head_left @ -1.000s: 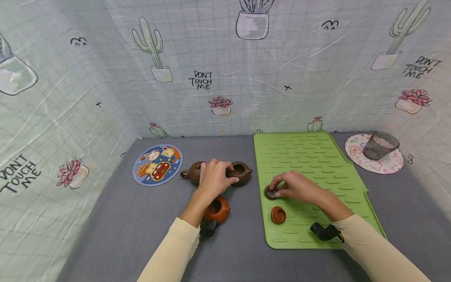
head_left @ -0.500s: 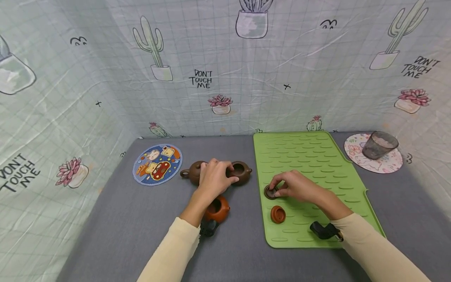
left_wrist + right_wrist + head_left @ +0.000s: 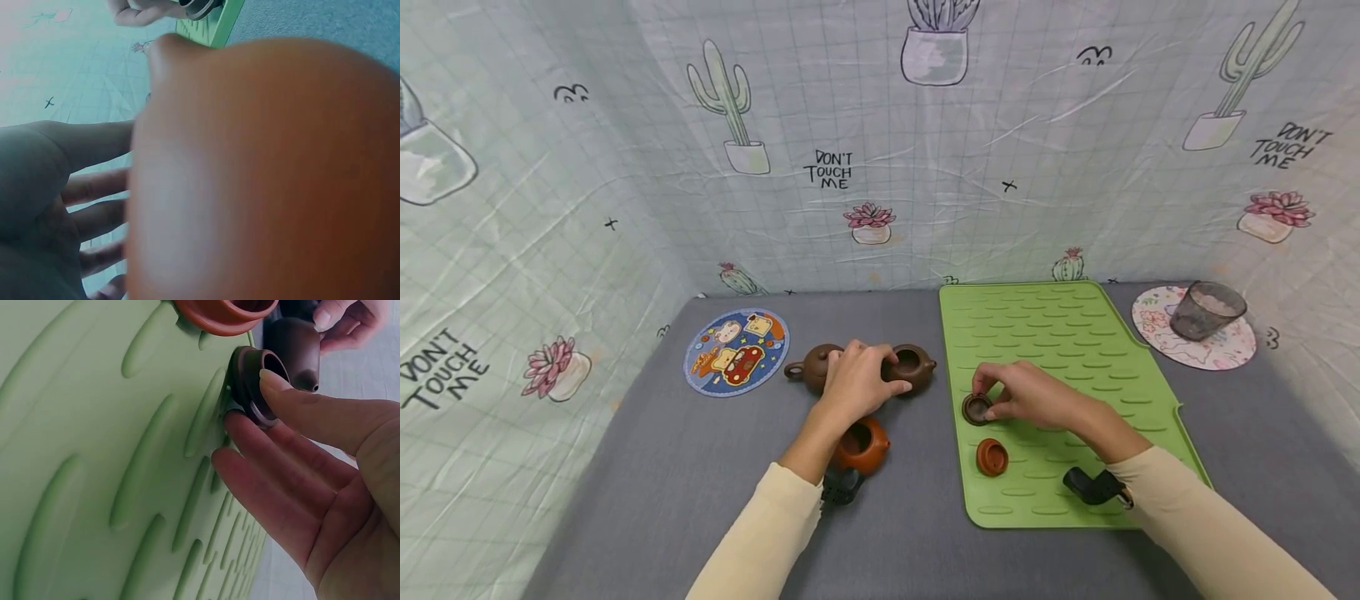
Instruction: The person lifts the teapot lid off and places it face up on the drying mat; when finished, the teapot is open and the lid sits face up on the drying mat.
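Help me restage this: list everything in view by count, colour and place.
table: one, grey, beneath everything
printed cloth: one stretch, pale green, around table
ribbed mat: one, green, right of centre
cartoon mat: one, blue, rear left
floral mat: one, white-pink, rear right
tumbler: one, grey, on floral mat
open brown teapot: one, brown, left of ribbed mat
handled teapot: one, brown, left of that, partly hidden
orange teapot: one, orange, nearer than both
brown lid: one, brown, ribbed mat's left side
orange lid: one, orange, just nearer
sleeves: two, cream, lower frame
wrist cameras: two, black, by sleeve cuffs
left hand: one, bare, at open brown teapot
right hand: one, bare, pinching brown lid
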Demonstrator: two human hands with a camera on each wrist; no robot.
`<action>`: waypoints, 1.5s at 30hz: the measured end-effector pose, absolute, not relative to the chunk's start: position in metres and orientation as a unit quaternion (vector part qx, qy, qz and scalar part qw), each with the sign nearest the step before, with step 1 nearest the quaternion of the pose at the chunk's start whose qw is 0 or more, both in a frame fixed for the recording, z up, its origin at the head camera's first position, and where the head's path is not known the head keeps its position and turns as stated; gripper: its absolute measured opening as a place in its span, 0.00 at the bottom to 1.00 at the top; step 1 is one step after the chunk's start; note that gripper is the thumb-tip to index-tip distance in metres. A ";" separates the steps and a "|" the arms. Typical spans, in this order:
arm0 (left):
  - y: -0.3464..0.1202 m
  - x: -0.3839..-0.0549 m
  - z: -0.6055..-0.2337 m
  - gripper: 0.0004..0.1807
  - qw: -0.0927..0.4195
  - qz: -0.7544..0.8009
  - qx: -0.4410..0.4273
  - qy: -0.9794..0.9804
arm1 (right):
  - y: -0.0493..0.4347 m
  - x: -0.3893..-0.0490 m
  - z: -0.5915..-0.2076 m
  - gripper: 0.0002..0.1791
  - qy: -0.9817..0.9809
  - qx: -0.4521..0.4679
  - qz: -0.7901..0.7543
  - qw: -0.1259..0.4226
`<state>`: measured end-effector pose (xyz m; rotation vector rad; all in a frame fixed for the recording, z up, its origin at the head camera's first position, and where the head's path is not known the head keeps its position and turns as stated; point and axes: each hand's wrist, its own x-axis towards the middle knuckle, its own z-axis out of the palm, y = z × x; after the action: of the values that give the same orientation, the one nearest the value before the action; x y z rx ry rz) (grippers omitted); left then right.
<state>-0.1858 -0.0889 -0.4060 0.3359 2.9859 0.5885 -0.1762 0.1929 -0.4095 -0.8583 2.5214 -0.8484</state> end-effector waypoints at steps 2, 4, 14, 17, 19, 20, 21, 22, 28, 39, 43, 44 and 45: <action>-0.089 -0.186 -0.406 0.22 0.047 0.196 0.110 0.973 | 0.193 -0.176 -0.408 0.17 0.891 -0.298 -0.295 0.176; -0.089 -0.185 -0.406 0.23 0.047 0.202 0.110 0.972 | 0.192 -0.177 -0.406 0.20 0.894 -0.297 -0.287 0.173; -0.107 -0.182 -0.395 0.21 -0.021 0.253 0.121 0.960 | 0.181 -0.178 -0.393 0.21 0.928 -0.298 -0.199 0.101; -0.121 -0.180 -0.384 0.21 -0.041 0.258 0.113 0.959 | 0.173 -0.180 -0.387 0.20 0.935 -0.301 -0.172 0.069; -0.131 -0.179 -0.378 0.21 -0.061 0.258 0.106 0.959 | 0.167 -0.182 -0.383 0.20 0.939 -0.300 -0.161 0.052; -0.136 -0.179 -0.375 0.21 -0.071 0.258 0.103 0.958 | 0.164 -0.182 -0.381 0.20 0.939 -0.302 -0.158 0.043; -0.140 -0.179 -0.372 0.22 -0.080 0.260 0.100 0.957 | 0.161 -0.184 -0.379 0.20 0.940 -0.303 -0.154 0.032; -0.144 -0.179 -0.370 0.22 -0.088 0.261 0.098 0.956 | 0.157 -0.184 -0.376 0.20 0.941 -0.303 -0.150 0.023; -0.162 -0.178 -0.369 0.25 -0.112 0.270 0.085 0.952 | 0.132 -0.192 -0.363 0.19 0.932 -0.331 -0.146 -0.020; -0.181 -0.173 -0.386 0.27 -0.109 0.276 0.047 0.954 | 0.080 -0.207 -0.370 0.17 0.887 -0.429 -0.141 -0.091; -0.185 -0.173 -0.393 0.29 -0.109 0.272 0.046 0.955 | 0.066 -0.209 -0.373 0.17 0.879 -0.444 -0.148 -0.088; -0.185 -0.173 -0.395 0.29 -0.110 0.272 0.047 0.955 | 0.063 -0.209 -0.374 0.17 0.879 -0.446 -0.148 -0.086; -0.187 -0.173 -0.396 0.29 -0.112 0.271 0.047 0.955 | 0.059 -0.210 -0.374 0.18 0.878 -0.447 -0.148 -0.083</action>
<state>-0.1733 -0.1865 -0.3963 0.1585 3.2353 0.9176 -0.2098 0.0590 -0.3742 -1.4841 2.9151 -0.4903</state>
